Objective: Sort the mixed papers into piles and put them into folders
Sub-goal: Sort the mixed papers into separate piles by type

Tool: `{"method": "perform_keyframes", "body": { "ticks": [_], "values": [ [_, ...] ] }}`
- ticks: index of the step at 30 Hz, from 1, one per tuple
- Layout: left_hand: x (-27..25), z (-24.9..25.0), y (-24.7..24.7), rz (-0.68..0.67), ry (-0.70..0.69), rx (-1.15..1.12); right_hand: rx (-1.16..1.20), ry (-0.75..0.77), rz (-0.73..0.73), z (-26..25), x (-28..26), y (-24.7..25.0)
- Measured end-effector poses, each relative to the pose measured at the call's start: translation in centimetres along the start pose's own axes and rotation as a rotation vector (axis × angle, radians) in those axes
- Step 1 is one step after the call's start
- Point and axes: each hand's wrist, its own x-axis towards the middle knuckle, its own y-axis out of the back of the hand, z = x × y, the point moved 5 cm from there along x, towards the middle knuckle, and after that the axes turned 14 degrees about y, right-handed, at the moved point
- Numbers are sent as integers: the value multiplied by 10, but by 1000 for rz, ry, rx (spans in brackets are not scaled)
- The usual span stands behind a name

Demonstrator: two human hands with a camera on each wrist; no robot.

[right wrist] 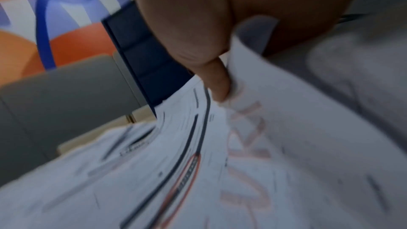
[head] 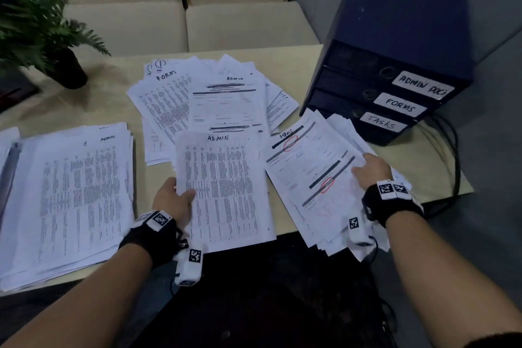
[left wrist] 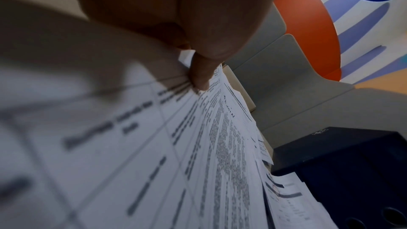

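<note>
The tabletop (head: 113,104) is pale tan laminate under dim light. At its far right corner three dark blue folders (head: 395,37) lie stacked flat, with spines labelled ADMIN DOCS, FORMS and TASKS. A potted fern (head: 42,28) occupies the far left corner. Cream cushioned seats (head: 248,22) stand beyond the far edge, and black cables (head: 452,155) hang off the right edge. The wrist views show an orange and blue mural (left wrist: 308,32) on the wall. A mixed heap (head: 214,93) of printed papers lies fanned at mid-table toward the far edge. A sorted pile (head: 76,192) headed ADMIN lies at the near left corner. The left hand (head: 173,199) holds an ADMIN sheaf (head: 223,186) by its left margin at the near edge, with the thumb clamped on top and the fingers hidden beneath. The right hand (head: 372,168) holds a FORMS sheaf (head: 308,175) by its right margin, just in front of the folders, thumb pressed on top and fingers under the paper. Whether the two sheaves touch cannot be determined.
</note>
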Motion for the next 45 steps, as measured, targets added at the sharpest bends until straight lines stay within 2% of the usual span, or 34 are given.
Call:
{"method": "perform_keyframes", "body": {
  "ticks": [3,5,7,9,11,15,19,21,25,27,33,37,40,45],
  "values": [
    [-6,5,-5,15,-20,1,-185,-42,110,2,-2,-2],
    [-9,8,-6,17,-38,-1,-285,75,110,-13,-12,-12],
    [-11,9,-6,32,-65,-7,-239,210,-36,-27,-23,-39],
    [-12,10,-7,26,-60,-21,-268,268,-234,-29,-34,-69],
    [-15,12,-8,28,-73,-14,-292,275,-282,-30,-39,-79],
    [-17,11,-8,15,-64,-55,-153,289,-164,-52,-40,-73],
    [-22,11,0,-1,-103,-119,101,367,-222,-93,-52,-81],
    [-25,11,9,-1,-130,-144,213,354,-268,-112,-62,-91],
    [-22,1,40,-30,-142,-268,382,293,-309,-147,-81,-122],
    [-15,-8,59,-39,-136,-339,379,299,-337,-165,-88,-138],
    [13,-54,138,66,-70,-308,416,337,-382,-237,-119,-191],
    [32,-80,195,190,-45,-354,378,360,-403,-291,-136,-231],
    [44,-88,234,299,-92,-246,317,342,-419,-324,-145,-265],
    [45,-73,245,233,-219,-88,274,300,-415,-354,-160,-294]
  ]
}}
